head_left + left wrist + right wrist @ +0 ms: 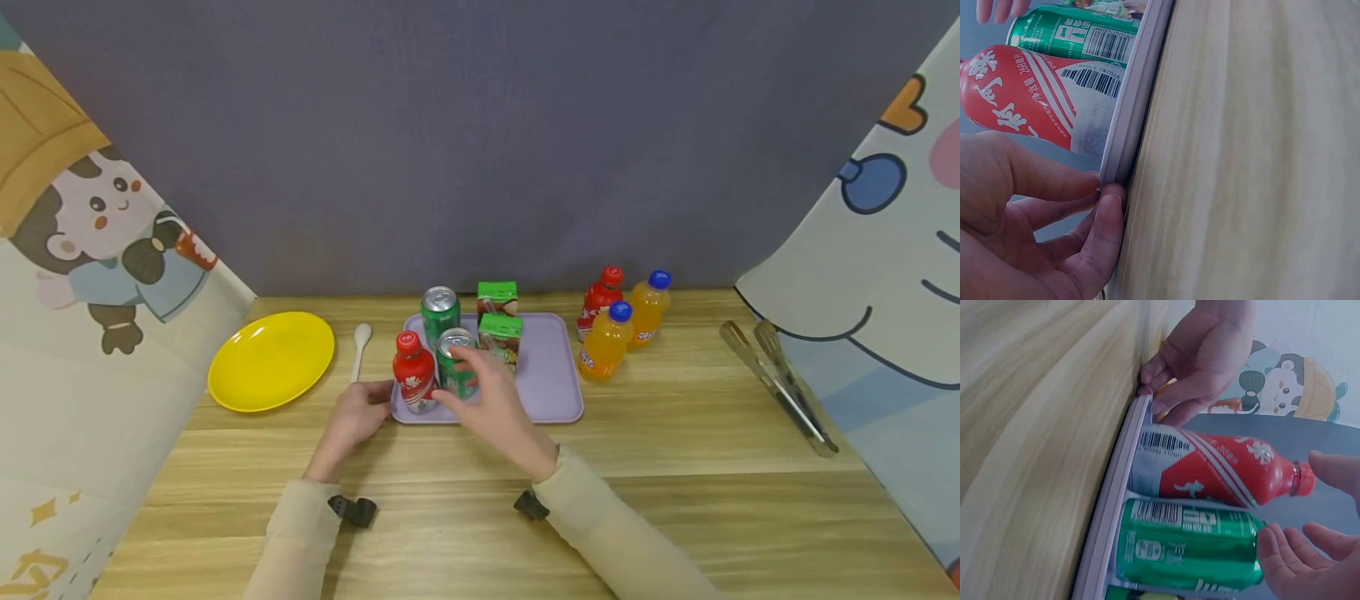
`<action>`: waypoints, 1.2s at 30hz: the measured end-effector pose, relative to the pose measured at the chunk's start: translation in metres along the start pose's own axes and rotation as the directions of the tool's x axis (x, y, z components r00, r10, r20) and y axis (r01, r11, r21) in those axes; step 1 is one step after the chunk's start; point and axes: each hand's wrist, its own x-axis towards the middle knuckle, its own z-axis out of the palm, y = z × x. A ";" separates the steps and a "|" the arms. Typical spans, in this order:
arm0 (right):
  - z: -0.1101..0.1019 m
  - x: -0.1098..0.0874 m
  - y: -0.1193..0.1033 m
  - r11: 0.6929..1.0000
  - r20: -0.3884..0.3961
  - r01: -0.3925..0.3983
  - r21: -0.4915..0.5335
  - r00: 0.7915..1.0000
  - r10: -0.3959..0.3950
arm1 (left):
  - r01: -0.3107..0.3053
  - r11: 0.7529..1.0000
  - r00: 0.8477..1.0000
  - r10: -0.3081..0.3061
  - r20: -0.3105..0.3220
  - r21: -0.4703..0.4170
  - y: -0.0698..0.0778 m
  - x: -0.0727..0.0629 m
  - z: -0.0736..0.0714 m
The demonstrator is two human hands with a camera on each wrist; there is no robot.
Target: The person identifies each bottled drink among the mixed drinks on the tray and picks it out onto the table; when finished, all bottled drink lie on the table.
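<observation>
A lilac tray (549,367) carries a red bottle (414,373), a front green can (453,367), a rear green can (440,313) and two green-topped drink cartons (505,331). My left hand (362,410) pinches the tray's front left corner; in the left wrist view the thumb and fingertips (1109,209) meet on the tray rim (1129,94). Over the front can hovers my right hand (495,404), fingers spread and holding nothing. In the right wrist view its thumb is near the bottle's red cap (1302,479) and its fingertips are at the can's top.
Right of the tray stand another red bottle (596,310) and two orange drink bottles (604,346). A yellow plate (272,360) and a white spoon (362,337) lie to the left. Metal tongs (776,385) lie far right. A grey wall (480,150) closes the back.
</observation>
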 end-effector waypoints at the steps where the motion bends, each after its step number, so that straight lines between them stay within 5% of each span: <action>1: 0.002 0.000 -0.001 1.000 0.001 0.005 -0.008 1.000 -0.005 | 0.000 1.000 1.000 0.000 -0.004 0.003 0.000 0.000 0.000; 12: 0.021 0.001 -0.009 0.991 -0.032 0.029 -0.128 0.999 -0.033 | -0.025 1.000 1.000 0.025 -0.019 0.018 0.000 -0.001 0.000; 36: 0.044 0.012 -0.017 0.970 -0.030 -0.058 -0.236 0.998 0.052 | -0.047 0.999 0.999 0.047 -0.027 0.005 0.001 -0.002 -0.001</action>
